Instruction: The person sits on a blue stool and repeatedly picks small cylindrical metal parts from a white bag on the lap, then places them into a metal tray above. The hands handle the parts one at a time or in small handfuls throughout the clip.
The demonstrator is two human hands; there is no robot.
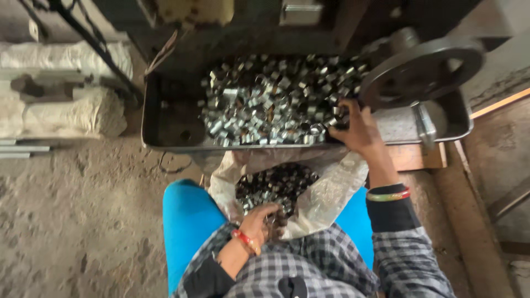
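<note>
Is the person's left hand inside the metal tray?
No, the left hand rests in the plastic bag of small metal rings on the lap.

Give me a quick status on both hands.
Right hand in the tray, fingers on metal rings. Left hand inside the sack. Handwheel close by.

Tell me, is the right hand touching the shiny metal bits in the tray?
Touching. The head view shows the right hand with its fingers reaching into the heap of metal pieces in the tray, with no gap.
</note>
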